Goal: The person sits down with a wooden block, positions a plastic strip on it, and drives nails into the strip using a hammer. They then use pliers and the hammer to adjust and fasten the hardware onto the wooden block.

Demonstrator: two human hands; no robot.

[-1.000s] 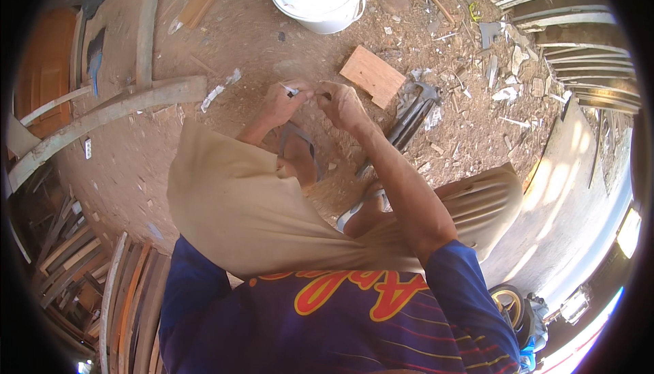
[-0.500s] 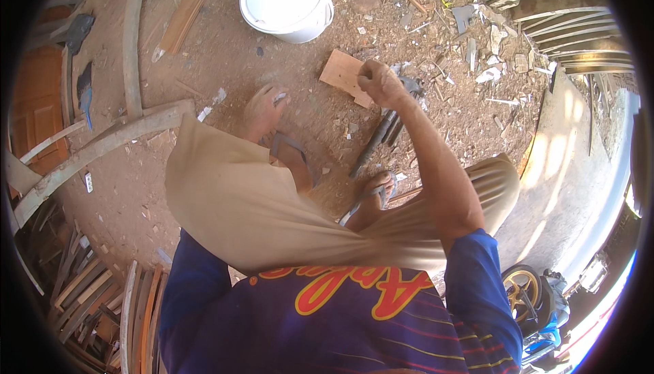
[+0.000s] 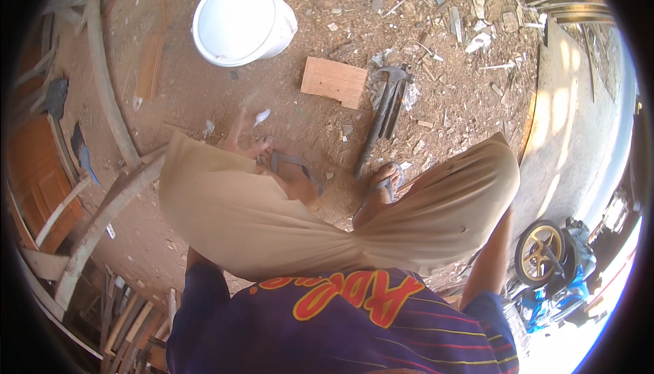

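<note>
My left hand (image 3: 240, 132) reaches past my left knee, low over the dirt floor. Its visible fingers are apart, and a small white piece (image 3: 262, 116) is beside them; whether they touch is unclear. My right forearm (image 3: 492, 255) hangs down outside my right knee, and the hand itself is hidden. Ahead of my feet lies a flat wooden board (image 3: 334, 82) with a notched edge. Right of it a claw hammer (image 3: 373, 132) rests on the ground, its head away from me, alongside another dark-handled tool (image 3: 394, 116).
A white lidded bucket (image 3: 238, 20) stands ahead on the left. Curved timbers (image 3: 109, 81) and a wooden panel door (image 3: 41, 176) are at the left. Wood chips and scraps litter the ground. A pale sheet (image 3: 558, 142) and a motorcycle wheel (image 3: 539, 253) are at the right.
My right hand has left the board and drawn back past my right knee, out of sight. My left hand's fingers show more spread beside the white piece. The view has shifted.
</note>
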